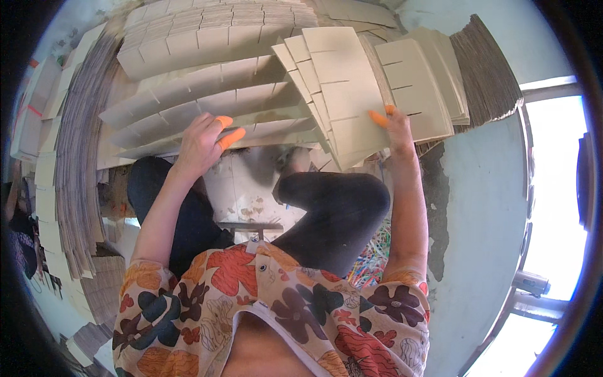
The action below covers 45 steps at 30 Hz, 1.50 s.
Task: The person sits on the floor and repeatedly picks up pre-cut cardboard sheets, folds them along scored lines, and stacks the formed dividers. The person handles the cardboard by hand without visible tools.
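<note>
Nope, we can't read any text, labels, brands, numbers or signs here. Nothing legible to us on the cardboard sheets toward the far right, the cardboard stack on the left, the near-side shirt or the right-hand wall.

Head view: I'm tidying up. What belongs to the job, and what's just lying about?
In use:
fanned, slotted beige cardboard strips in the right hand
upright slotted beige cardboard strips by the left hand
orange finger covers

Apparently lying about:
tangled multicoloured plastic-looking bands
white box-shaped object
</note>
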Tool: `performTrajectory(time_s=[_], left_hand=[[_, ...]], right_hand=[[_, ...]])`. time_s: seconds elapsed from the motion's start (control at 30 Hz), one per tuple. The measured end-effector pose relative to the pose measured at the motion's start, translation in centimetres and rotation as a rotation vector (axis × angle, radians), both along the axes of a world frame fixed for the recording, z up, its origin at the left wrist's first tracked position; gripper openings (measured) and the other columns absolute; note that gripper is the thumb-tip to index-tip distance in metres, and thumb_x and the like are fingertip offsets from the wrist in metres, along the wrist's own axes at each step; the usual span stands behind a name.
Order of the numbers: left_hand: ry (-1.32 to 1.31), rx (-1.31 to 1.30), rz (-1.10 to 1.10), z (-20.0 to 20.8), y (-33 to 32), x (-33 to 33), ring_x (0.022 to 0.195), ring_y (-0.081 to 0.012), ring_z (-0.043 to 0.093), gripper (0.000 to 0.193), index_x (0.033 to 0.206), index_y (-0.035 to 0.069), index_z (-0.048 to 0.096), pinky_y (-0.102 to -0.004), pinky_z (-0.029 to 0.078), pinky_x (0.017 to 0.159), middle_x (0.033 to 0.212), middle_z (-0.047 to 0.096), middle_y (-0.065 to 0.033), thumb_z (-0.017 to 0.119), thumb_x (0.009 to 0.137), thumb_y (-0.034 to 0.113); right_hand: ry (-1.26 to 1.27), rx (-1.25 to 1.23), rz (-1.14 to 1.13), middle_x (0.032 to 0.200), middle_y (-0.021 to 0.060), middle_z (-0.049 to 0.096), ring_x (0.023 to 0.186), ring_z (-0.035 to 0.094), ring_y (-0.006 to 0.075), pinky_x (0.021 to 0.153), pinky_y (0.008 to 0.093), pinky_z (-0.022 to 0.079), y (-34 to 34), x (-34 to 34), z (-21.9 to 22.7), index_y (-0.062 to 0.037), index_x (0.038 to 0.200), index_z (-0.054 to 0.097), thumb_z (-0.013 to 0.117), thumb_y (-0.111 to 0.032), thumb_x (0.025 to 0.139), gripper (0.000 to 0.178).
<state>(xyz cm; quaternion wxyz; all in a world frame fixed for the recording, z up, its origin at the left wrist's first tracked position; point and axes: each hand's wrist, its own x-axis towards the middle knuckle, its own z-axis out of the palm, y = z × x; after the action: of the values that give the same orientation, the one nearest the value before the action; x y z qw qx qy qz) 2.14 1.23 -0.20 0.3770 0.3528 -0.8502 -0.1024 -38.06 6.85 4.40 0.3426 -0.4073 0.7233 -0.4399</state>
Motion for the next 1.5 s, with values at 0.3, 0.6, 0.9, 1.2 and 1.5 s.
performTrajectory(time_s=[0.3, 0.6, 0.9, 1.2, 1.5], left_hand=[[0.061, -0.081, 0.007, 0.2, 0.0, -0.1, 0.070, -0.0261, 0.056, 0.028, 0.080, 0.001, 0.061, -0.0357, 0.046, 0.063, 0.079, 0.063, -0.0093, 0.077, 0.070, 0.022], [0.083, -0.071, -0.024, 0.5, -0.2, -2.7, 0.074, -0.0260, 0.057, 0.030, 0.084, 0.001, 0.062, -0.0363, 0.046, 0.067, 0.081, 0.063, -0.0089, 0.075, 0.072, 0.026], [-0.109, 0.119, -0.101, -0.5, 0.1, -5.0, 0.079, -0.0309, 0.060, 0.026, 0.089, 0.003, 0.061, -0.0409, 0.048, 0.075, 0.085, 0.065, -0.0127, 0.070, 0.077, 0.025], [-0.081, 0.009, -0.102, -2.4, -0.9, -6.4, 0.069, -0.0300, 0.059, 0.016, 0.085, 0.005, 0.060, -0.0398, 0.048, 0.069, 0.071, 0.060, -0.0124, 0.068, 0.075, 0.014], [-0.015, -0.002, -0.122, -2.1, -1.3, -6.7, 0.068, -0.0295, 0.056, 0.013, 0.081, 0.004, 0.059, -0.0394, 0.047, 0.061, 0.068, 0.057, -0.0124, 0.068, 0.072, 0.007]], right_hand=[[-0.047, -0.198, -0.207, 0.084, 0.0037, 0.066, 0.070, 0.060, 0.0101, 0.063, 0.0232, 0.049, 0.5, -0.3, 5.2, 0.0016, 0.099, 0.066, 0.070, -0.009, 0.080, 0.022], [0.744, -0.230, -0.098, 0.088, 0.0123, 0.067, 0.077, 0.059, 0.0111, 0.069, 0.0246, 0.047, 1.0, 4.1, 11.5, 0.0028, 0.102, 0.062, 0.067, -0.015, 0.083, 0.027], [0.904, -0.376, 0.283, 0.075, 0.0069, 0.064, 0.059, 0.046, 0.0094, 0.057, 0.0266, 0.046, 0.4, 10.7, 10.6, -0.0045, 0.108, 0.064, 0.067, -0.005, 0.082, 0.026], [0.829, -0.282, 0.435, 0.068, 0.0244, 0.059, 0.063, 0.060, 0.0394, 0.055, 0.0402, 0.047, -1.7, 12.5, 5.7, -0.0045, 0.114, 0.060, 0.064, -0.005, 0.080, 0.034], [0.795, -0.295, 0.495, 0.069, 0.0246, 0.054, 0.053, 0.047, 0.0321, 0.055, 0.0340, 0.045, -2.7, 12.6, 4.3, -0.0043, 0.121, 0.057, 0.066, -0.007, 0.081, 0.041]])
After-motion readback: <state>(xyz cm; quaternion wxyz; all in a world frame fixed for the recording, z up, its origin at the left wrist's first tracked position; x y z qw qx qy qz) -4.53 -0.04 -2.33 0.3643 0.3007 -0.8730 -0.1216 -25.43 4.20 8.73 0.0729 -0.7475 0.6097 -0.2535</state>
